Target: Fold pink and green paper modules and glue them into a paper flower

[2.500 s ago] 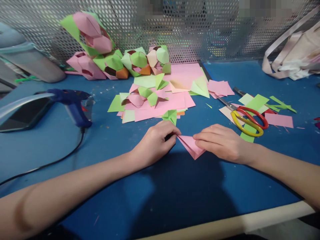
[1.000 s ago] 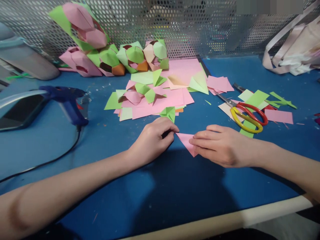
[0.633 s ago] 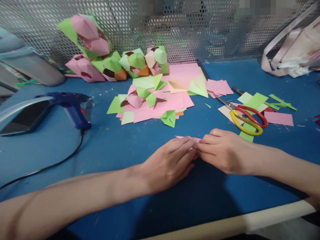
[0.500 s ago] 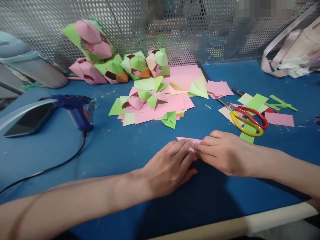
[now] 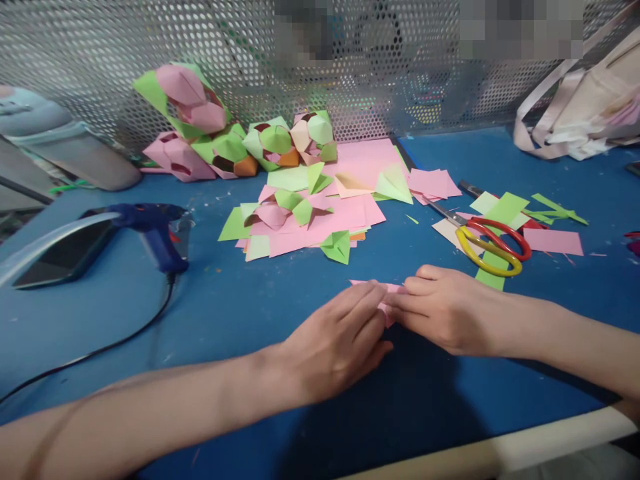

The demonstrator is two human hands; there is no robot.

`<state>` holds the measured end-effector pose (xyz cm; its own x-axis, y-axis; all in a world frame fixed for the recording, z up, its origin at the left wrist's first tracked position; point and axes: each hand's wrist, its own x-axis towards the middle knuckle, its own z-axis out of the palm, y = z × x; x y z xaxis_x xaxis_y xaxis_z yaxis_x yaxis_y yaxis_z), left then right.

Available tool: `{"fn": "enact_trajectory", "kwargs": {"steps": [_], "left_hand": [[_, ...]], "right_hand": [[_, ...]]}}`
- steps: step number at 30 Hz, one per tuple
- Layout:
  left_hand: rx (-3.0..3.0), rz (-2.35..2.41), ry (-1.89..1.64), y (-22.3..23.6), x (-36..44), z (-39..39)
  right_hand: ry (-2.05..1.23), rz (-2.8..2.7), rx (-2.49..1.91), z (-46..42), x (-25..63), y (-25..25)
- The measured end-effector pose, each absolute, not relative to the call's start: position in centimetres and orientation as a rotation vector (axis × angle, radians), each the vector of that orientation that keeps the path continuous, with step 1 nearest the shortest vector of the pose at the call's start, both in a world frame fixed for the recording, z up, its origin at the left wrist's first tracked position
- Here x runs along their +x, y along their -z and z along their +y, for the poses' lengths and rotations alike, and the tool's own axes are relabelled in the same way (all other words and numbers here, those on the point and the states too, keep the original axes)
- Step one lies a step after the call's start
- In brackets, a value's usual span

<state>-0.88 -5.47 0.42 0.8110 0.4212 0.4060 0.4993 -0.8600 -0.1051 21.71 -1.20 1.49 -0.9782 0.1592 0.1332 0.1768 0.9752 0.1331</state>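
A folded piece of pink paper [image 5: 389,313] lies on the blue table between my hands, mostly covered by fingers. My left hand [image 5: 345,340] presses on its left part, fingers together and the thumb lower down. From the right, my right hand [image 5: 440,310] grips the paper's other edge with closed fingers. Just beyond sits a small folded green piece [image 5: 337,247]. Behind it, a partly joined pink and green folded-paper piece [image 5: 283,210] rests on a stack of pink sheets [image 5: 345,217].
Red-and-yellow scissors [image 5: 493,247] lie on paper scraps at the right. To the left are a blue glue gun [image 5: 155,230] with a cord, a phone [image 5: 67,253] and a bottle [image 5: 75,147]. Several folded-paper balls [image 5: 270,143] stand by the perforated metal screen [image 5: 240,47].
The view has shifted slightly, so the background sits a little lower. Both hands stay on the pink paper, with only a slight shift of the left fingers.
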Motion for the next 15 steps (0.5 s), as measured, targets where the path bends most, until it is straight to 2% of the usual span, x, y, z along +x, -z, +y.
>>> {"fn": "enact_trajectory", "kwargs": {"steps": [7,15], "left_hand": [[-2.904,-0.784,0.354,-0.1,-0.11,-5.3],[-2.841,-0.785,0.371,-0.18,-0.07,-5.27]], "right_hand": [[0.12,-2.996,-0.271,-1.13,21.67,-1.68],[0.021,-2.987,-0.33,-1.09,21.62,-1.41]]}}
